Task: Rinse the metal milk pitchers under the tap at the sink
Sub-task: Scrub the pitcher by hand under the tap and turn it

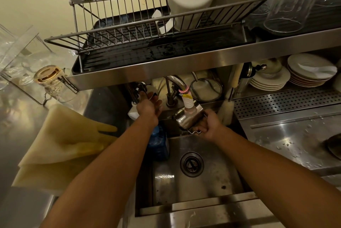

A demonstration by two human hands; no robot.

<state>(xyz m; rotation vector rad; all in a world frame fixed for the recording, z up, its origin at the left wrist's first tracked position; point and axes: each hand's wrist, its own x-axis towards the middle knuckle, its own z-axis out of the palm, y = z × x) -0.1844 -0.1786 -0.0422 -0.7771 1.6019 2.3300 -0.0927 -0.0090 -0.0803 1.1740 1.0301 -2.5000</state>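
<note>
One metal milk pitcher point(188, 119) is in view, held by one of two hands, the right hand point(208, 126); the left hand point(149, 107) makes two. Two stacks of plates point(293, 73) sit under the shelf. One blue bottle point(158, 143) stands by one sink point(203, 187) with one drain point(191, 164). One yellow rubber glove point(86, 135) lies on the counter point(287, 135).

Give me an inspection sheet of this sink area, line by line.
Surface: steel sink, basin bare around the drain; counter at right wet with droplets.
Job's things: one metal pitcher tilted under the tap; no water stream made out.
Clutter: yellow rubber gloves left of the basin, blue bottle, strainer, stacked plates.
Hands: right hand has its grip on the pitcher; left hand reaches to the tap handle, contact unclear.
Cables: nothing seen.
Surroundings: dish rack on the steel shelf above.
</note>
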